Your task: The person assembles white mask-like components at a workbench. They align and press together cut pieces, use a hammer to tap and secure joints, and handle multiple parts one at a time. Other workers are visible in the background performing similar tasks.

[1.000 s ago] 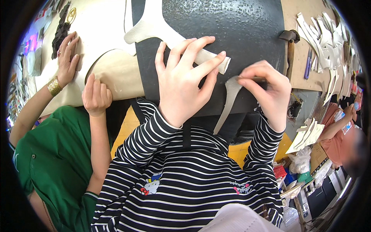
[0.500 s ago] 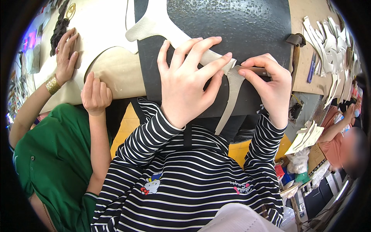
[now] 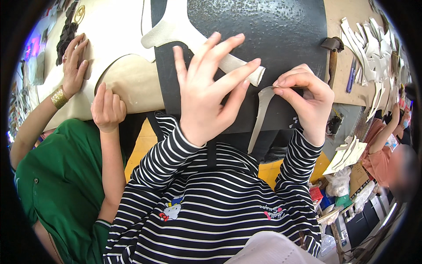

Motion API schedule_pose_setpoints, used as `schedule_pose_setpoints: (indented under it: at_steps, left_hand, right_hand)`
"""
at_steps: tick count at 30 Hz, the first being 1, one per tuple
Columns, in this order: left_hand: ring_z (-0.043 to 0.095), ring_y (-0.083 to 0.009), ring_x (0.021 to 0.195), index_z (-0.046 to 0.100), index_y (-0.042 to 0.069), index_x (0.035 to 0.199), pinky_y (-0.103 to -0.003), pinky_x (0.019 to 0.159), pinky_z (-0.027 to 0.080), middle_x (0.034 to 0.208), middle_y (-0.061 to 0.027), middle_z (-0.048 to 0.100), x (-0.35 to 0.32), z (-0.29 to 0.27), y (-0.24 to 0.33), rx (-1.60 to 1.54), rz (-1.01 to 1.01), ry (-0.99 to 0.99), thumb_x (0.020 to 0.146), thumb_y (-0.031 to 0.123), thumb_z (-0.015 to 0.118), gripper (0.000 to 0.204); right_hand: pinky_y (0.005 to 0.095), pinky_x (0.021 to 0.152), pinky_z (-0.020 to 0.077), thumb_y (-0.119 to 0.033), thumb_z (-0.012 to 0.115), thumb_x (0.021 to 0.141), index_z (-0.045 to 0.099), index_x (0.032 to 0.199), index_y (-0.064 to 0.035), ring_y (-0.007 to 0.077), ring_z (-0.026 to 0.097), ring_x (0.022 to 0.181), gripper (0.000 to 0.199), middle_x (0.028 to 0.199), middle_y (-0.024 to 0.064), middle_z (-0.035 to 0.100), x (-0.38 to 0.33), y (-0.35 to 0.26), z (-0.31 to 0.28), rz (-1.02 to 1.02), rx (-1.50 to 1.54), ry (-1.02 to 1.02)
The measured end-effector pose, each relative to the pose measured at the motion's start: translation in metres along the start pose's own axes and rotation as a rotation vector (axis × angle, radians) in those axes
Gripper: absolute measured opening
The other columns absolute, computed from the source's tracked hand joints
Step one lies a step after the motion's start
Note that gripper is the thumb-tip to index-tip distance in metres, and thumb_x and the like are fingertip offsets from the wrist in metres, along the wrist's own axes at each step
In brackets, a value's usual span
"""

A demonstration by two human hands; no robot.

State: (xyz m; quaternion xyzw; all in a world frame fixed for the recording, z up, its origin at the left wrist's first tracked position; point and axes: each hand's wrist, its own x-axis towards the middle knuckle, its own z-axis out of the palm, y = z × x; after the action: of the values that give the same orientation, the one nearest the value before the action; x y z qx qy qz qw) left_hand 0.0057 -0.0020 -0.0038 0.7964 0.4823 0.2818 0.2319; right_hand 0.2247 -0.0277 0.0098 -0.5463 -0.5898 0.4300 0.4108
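My left hand (image 3: pixel 211 90) is open, its fingers spread over a white leather piece (image 3: pixel 178 20). Its index finger crosses above that piece's narrow end; whether it touches cannot be made out. Thumb and thin fabric-like parts aside, nothing is held there. My right hand (image 3: pixel 307 97) pinches the upper end of a narrow, curved beige-grey leather strip (image 3: pixel 261 110) between thumb and fingers. The strip's tapered tail hangs past the near edge of the black work board (image 3: pixel 263 26). The white leather piece lies on this board, apart from the strip.
A hammer (image 3: pixel 332 45) and a blue-purple cutter knife (image 3: pixel 351 75) lie to the right, beside a pile of cut leather pieces (image 3: pixel 373 53). At the left, a co-worker in green rests one hand (image 3: pixel 74 64) on pale sheet material (image 3: pixel 114 31). Another person is at far right.
My right hand has drawn the strip slightly away from the white piece's end, leaving a gap. My left hand has shifted a little left, its fingers spreading wider.
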Motion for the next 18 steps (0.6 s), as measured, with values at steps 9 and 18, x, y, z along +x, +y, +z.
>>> schedule_pose_setpoints:
  at_steps: [9, 18]
  left_hand:
    - [0.069, -0.0169, 0.074, 0.075, 0.006, 0.091, -0.028, 0.077, 0.049, 0.078, -0.0017, 0.072, -0.008, -0.014, 0.034, -0.686, -0.294, -0.073, 0.081, 0.005, 0.078, 0.011]
    - [0.065, -0.0103, 0.090, 0.071, -0.002, 0.096, -0.025, 0.083, 0.052, 0.095, -0.0056, 0.072, -0.034, -0.010, 0.053, -0.809, -0.501, -0.044, 0.091, -0.001, 0.074, 0.007]
  right_hand:
    - [0.0229, 0.078, 0.0528, 0.005, 0.080, 0.082, 0.070, 0.096, 0.0008, 0.0108, 0.068, 0.088, 0.017, 0.096, 0.0057, 0.072, -0.033, -0.038, 0.009, 0.245, 0.221, 0.211]
    - [0.0284, 0.088, 0.0570, 0.008, 0.079, 0.083, 0.068, 0.120, 0.0064, 0.0143, 0.070, 0.096, 0.039, 0.105, 0.0119, 0.074, -0.062, -0.031, 0.029, 0.359, 0.777, 0.241]
